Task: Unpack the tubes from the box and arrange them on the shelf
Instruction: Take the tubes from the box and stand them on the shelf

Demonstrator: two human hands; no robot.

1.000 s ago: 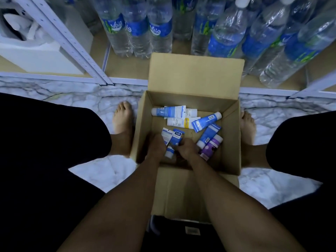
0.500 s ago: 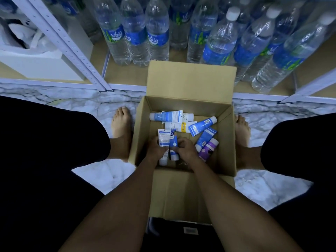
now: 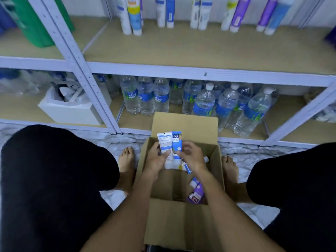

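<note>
An open cardboard box (image 3: 183, 222) stands on the floor between my feet. Over it my left hand (image 3: 156, 160) grips a white tube (image 3: 164, 142), held upright with its cap down. Beside it my right hand (image 3: 190, 157) holds a blue tube (image 3: 176, 140), also upright, the two tubes touching side by side. More tubes lie in the box, among them a purple tube (image 3: 196, 195) near its right wall; my forearms hide others. The upper shelf (image 3: 190, 50) holds several tubes (image 3: 166, 11) standing in a row at the back.
Water bottles (image 3: 145, 99) crowd the bottom shelf behind the box's raised flap. A white bin (image 3: 71, 111) sits at lower left, a green container (image 3: 36, 22) at upper left. A slanted white upright (image 3: 72, 51) divides the shelves. My knees flank the box.
Both hands have risen out of the box, each lifting a tube upright. My view has tilted up, so the upper shelf with its row of tubes now shows.
</note>
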